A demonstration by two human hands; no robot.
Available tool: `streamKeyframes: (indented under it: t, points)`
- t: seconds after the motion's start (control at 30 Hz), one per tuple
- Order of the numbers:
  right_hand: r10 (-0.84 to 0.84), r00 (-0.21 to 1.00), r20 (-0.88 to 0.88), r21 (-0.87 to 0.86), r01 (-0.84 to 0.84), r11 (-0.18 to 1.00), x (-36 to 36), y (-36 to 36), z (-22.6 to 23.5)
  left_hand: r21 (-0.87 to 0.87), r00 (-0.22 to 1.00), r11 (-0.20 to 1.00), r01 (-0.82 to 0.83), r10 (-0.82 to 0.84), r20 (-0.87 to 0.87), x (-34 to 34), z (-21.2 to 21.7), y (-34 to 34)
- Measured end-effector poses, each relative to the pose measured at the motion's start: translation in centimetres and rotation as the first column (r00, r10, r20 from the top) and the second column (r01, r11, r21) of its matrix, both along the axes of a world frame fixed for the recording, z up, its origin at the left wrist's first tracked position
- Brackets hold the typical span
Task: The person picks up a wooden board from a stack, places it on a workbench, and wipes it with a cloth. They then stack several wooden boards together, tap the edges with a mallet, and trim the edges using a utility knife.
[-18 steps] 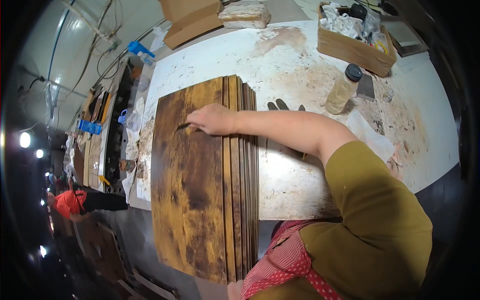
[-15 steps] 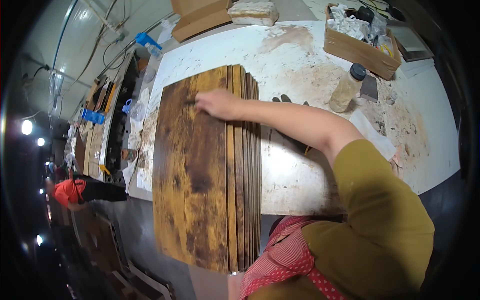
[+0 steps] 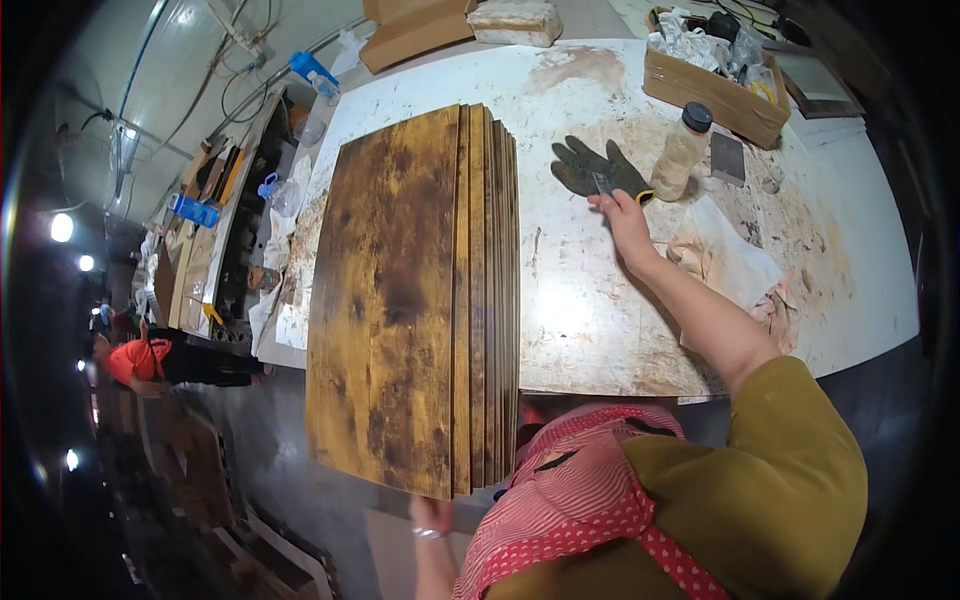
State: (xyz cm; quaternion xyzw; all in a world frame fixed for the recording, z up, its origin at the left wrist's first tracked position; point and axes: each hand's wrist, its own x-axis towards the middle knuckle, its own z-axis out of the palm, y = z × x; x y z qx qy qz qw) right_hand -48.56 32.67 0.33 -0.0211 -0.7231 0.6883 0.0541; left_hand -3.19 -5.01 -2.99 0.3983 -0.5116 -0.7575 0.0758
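A stack of brown-and-yellow wood-grain boards (image 3: 385, 300) stands at the middle left, overhanging the table's near edge. Below its near end is my left hand (image 3: 432, 512), with a silvery band at the wrist; the boards hide its fingers. My right hand (image 3: 626, 222) is to the right of the stack, above the table, its fingers closed on a small thin greyish blade-like piece (image 3: 602, 184). Just beyond that piece lies a black work glove (image 3: 590, 168) with a yellow cuff edge, flat on the table.
A dark-lidded jar (image 3: 677, 160), a dark grey flat block (image 3: 727, 160) and a crumpled stained cloth (image 3: 725, 250) lie to the right on the stained white table (image 3: 590, 345). Farther back stands a cardboard box (image 3: 710, 100) of odds and ends. A person in orange (image 3: 140, 360) is far left.
My right hand has left the top board and moved right, beside the glove, which is now uncovered. My left hand shows more below the boards. The view has shifted slightly.
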Motion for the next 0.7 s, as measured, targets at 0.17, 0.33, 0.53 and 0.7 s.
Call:
streamKeyframes:
  t: [0.17,0.33,0.53,0.7]
  points:
    - [0.084,0.981,0.174,-0.337,-0.021,0.941,5.3,-3.2,2.3,-0.242,0.924,0.941,-0.235,0.138,-0.357,0.9,11.5,-23.0]
    - [0.006,0.996,0.088,-0.425,0.033,0.905,5.9,-9.5,2.1,-0.168,0.947,0.941,0.294,-0.311,-0.084,-19.2,18.0,-27.1]
    - [-0.209,0.970,0.129,-0.180,0.230,0.957,6.2,-14.5,2.0,0.228,0.632,0.589,0.775,-0.730,-0.259,-34.6,11.4,-22.0]
    - [-0.317,0.912,0.259,-0.083,0.348,0.934,6.5,-17.4,-0.2,0.173,0.554,0.531,0.830,-0.748,-0.365,-37.4,10.2,-15.1]
